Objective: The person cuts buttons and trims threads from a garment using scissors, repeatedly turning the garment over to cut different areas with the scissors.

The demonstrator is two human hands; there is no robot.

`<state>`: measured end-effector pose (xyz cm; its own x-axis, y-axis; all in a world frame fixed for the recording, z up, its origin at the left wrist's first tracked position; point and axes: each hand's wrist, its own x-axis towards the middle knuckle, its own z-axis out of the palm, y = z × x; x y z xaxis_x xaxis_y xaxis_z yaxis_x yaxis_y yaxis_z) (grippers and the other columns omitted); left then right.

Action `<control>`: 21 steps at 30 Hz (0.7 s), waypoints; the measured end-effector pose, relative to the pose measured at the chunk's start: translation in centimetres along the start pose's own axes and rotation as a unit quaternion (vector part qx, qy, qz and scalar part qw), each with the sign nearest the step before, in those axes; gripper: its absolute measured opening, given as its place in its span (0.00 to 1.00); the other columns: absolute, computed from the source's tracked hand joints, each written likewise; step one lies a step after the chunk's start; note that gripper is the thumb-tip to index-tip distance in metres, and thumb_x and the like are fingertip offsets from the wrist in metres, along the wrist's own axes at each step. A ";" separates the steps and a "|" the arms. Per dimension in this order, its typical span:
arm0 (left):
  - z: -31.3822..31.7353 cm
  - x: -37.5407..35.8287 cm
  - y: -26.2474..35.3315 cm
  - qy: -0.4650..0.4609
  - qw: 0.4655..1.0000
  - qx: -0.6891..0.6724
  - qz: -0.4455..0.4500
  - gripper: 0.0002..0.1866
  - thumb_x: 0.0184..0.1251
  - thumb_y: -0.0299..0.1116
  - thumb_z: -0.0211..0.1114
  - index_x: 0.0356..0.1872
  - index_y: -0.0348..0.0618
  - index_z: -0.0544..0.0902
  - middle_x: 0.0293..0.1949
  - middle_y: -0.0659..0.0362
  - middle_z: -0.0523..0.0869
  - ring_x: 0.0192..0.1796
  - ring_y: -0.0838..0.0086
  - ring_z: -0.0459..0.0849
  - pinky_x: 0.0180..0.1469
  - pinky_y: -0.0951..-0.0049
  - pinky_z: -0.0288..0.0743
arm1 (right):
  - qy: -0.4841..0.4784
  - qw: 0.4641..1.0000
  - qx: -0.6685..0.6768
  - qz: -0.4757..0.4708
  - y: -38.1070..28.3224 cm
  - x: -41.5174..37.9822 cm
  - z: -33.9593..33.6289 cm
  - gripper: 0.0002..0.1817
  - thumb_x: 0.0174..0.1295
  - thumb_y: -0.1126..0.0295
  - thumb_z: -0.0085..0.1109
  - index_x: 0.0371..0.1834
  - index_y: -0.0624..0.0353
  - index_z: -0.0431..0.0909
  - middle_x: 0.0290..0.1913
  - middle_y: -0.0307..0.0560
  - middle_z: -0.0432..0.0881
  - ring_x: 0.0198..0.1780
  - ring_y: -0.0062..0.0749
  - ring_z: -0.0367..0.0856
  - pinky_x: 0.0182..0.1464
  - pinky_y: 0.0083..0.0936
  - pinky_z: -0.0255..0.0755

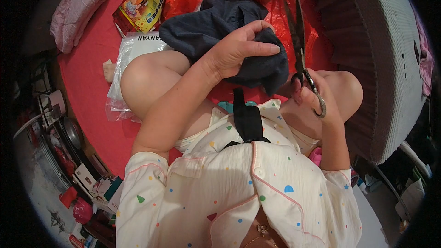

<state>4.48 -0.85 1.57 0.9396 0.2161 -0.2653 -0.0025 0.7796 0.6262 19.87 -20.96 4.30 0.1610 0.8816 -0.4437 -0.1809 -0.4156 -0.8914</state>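
My left hand (234,51) pinches the edge of a dark navy cloth (206,27), thumb laid over the fabric. Part of the cloth hangs below the fingers between my knees, and the rest lies bunched farther off. In my right hand (324,94) is a pair of scissors (299,48), fingers at the handle loops. Its dark, worn blades point up and away, slightly parted, just right of the cloth. A black strap (248,117) runs down the front of my patterned shirt (220,188).
Under my bent legs spreads a red sheet (92,105). Crinkled red plastic (312,32) lies beyond the cloth, near a yellow packet (148,4) and a clear plastic bag (121,73). A pink bundle (80,11) sits far left. A grey padded panel (386,64) rises at right.
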 end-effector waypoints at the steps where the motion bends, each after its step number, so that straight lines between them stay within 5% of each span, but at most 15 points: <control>1: 0.0 0.0 0.0 0.010 1.000 0.016 0.005 0.18 0.58 0.26 0.70 0.48 0.46 0.75 0.43 0.63 0.82 0.43 0.80 0.83 0.49 0.79 0.80 | 0.017 1.000 -0.009 -0.009 0.0 0.1 -0.1 0.27 0.55 0.49 0.72 0.41 0.60 0.74 0.35 0.32 0.72 0.38 0.18 0.70 0.43 0.17 0.65; 5: -0.4 0.3 -0.5 0.017 1.000 0.025 -0.003 0.18 0.59 0.25 0.70 0.49 0.45 0.75 0.43 0.63 0.82 0.43 0.78 0.84 0.48 0.78 0.81 | 0.084 0.995 -0.009 -0.048 -0.6 1.7 1.4 0.20 0.56 0.61 0.74 0.40 0.59 0.73 0.37 0.34 0.76 0.38 0.17 0.72 0.42 0.16 0.67; 7: -0.3 0.3 -0.9 0.017 0.999 0.038 -0.003 0.16 0.61 0.27 0.69 0.48 0.45 0.75 0.43 0.62 0.83 0.43 0.78 0.84 0.49 0.77 0.81 | 0.194 0.969 -0.076 -0.132 -1.6 2.6 2.7 0.16 0.56 0.71 0.72 0.40 0.59 0.72 0.38 0.37 0.79 0.38 0.17 0.75 0.42 0.16 0.69; 12: -0.8 0.8 -1.3 0.017 1.000 -0.018 -0.006 0.12 0.70 0.35 0.63 0.48 0.42 0.76 0.45 0.60 0.84 0.44 0.77 0.85 0.53 0.72 0.80 | 0.215 0.966 -0.036 -0.137 -0.9 5.0 3.4 0.15 0.57 0.72 0.71 0.41 0.60 0.73 0.39 0.39 0.81 0.38 0.17 0.76 0.43 0.17 0.71; 14: -1.2 0.7 -1.0 -0.003 0.981 -0.192 -0.016 0.12 0.74 0.37 0.58 0.49 0.40 0.78 0.48 0.57 0.85 0.46 0.75 0.86 0.56 0.70 0.80 | 0.215 0.968 -0.032 -0.125 -1.0 5.2 3.5 0.14 0.57 0.72 0.70 0.41 0.60 0.73 0.39 0.39 0.81 0.38 0.18 0.77 0.43 0.16 0.71; 17: -1.2 1.2 -1.6 0.134 0.981 -0.138 -0.008 0.12 0.76 0.33 0.54 0.49 0.37 0.80 0.50 0.55 0.85 0.47 0.72 0.86 0.55 0.70 0.80 | 0.200 0.970 0.087 -0.106 -1.9 5.2 3.7 0.13 0.57 0.74 0.69 0.40 0.60 0.74 0.37 0.38 0.80 0.36 0.16 0.75 0.41 0.15 0.69; 21: -2.0 1.5 -2.3 0.120 0.988 -0.097 -0.009 0.13 0.77 0.31 0.51 0.51 0.34 0.79 0.47 0.57 0.85 0.48 0.75 0.84 0.57 0.74 0.77 | 0.199 0.965 0.160 -0.066 -2.0 5.3 3.3 0.11 0.56 0.74 0.68 0.38 0.57 0.75 0.31 0.32 0.76 0.32 0.14 0.72 0.36 0.13 0.65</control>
<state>5.23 -1.17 -1.77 0.8320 0.3166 -0.4556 -0.0745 0.8776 0.4736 17.84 -14.73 4.08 0.5519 0.7392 -0.3861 -0.4131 -0.1598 -0.8965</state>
